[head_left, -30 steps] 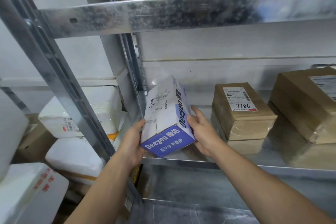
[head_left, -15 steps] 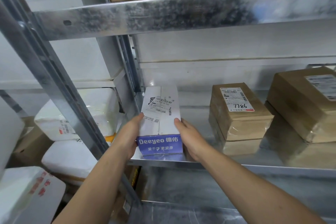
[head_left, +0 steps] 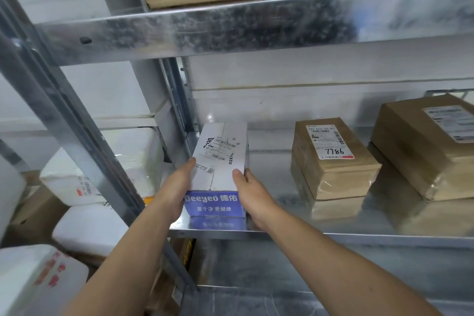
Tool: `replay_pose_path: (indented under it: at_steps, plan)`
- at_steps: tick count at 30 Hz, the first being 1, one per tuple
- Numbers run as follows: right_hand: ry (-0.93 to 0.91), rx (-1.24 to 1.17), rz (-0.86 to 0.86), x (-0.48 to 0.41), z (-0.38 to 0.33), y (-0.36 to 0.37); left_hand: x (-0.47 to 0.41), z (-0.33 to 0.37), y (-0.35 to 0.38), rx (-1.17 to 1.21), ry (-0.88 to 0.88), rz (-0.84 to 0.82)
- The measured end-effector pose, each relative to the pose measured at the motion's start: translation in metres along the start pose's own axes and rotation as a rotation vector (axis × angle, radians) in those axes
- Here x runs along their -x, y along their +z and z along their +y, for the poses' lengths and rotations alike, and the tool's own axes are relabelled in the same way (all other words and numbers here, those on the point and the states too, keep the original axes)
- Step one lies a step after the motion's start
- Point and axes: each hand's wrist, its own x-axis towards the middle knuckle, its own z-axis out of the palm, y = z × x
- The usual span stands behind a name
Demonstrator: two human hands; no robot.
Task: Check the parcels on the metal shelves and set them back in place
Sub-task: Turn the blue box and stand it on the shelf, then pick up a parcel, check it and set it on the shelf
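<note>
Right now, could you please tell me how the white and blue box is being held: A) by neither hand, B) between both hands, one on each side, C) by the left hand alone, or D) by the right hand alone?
B: the left hand grips the left side of the box and the right hand grips its right side, with the box sitting on the shelf.

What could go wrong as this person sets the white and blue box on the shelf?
The white and blue Deeyeo box is near the front edge of the shelf; released here, it might get knocked off. The left hand works close beside the upright post, so knuckles could scrape metal.
</note>
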Motion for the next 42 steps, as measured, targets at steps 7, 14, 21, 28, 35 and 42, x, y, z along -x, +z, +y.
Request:
replay_pose_path:
  at_steps: [7,14,21,28,35,42]
  plan:
    - [-0.035,0.045,0.081,0.018,-0.019,-0.015,0.009,0.009,0.007,-0.215,0.278,0.232]
    - [-0.194,0.182,0.24,0.033,-0.063,-0.071,0.029,0.027,0.066,-0.327,0.634,0.299]
    - [-0.226,0.173,0.463,0.052,-0.088,-0.183,0.038,0.015,0.174,-0.081,0.381,-0.032]
    - [-0.037,0.003,0.465,0.047,-0.045,-0.27,0.047,-0.019,0.25,0.075,0.134,-0.199]
    - [0.053,-0.159,0.199,0.006,0.021,-0.285,0.059,-0.02,0.271,0.105,0.108,-0.061]
    - [0.073,-0.141,0.146,0.001,0.032,-0.275,0.069,-0.013,0.265,0.094,0.022,-0.099]
